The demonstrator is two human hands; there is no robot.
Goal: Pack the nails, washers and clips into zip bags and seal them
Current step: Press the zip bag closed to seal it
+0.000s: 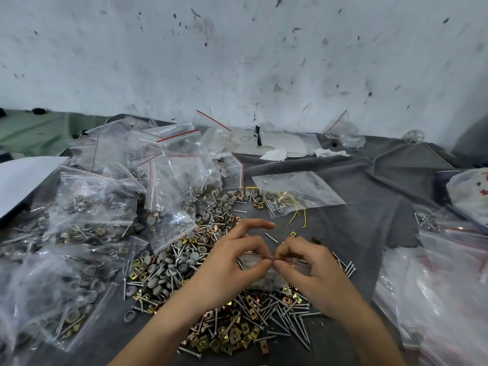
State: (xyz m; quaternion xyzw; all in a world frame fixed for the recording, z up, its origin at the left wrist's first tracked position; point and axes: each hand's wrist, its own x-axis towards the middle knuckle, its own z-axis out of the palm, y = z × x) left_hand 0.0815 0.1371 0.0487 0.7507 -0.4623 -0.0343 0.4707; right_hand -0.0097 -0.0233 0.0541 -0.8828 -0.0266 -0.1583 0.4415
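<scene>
Where left hand [232, 265] meets right hand [306, 265], zip bag [266, 280] is pinched.

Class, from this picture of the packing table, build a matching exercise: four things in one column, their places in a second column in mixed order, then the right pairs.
Things
1. small zip bag
2. yellow wires
3. heap of filled bags
4. white tissue

Places
A. at the back, near the wall
B. pinched between left hand and right hand
C. on the person's left
D. partly inside a flat bag beyond the hands

Pairs: 1-B, 2-D, 3-C, 4-A
</scene>
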